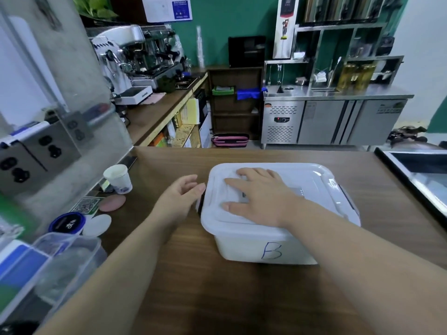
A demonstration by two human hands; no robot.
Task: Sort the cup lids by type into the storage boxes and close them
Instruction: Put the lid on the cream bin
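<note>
A white storage box [246,245] marked with a blue letter B stands on the wooden counter, its white lid [309,175] lying on top. My right hand [258,197] lies flat on the lid with fingers spread. My left hand [180,197] is at the box's left end, fingers loosely bent beside the dark side latch [200,204]; whether it touches the latch is unclear. What is inside the box is hidden.
A paper cup [118,178], a pink disc [112,203], a white disc [96,224] and a dark round device [67,222] lie at the counter's left. A clear plastic container [60,262] stands at the near left. A steel sink [420,172] borders the right.
</note>
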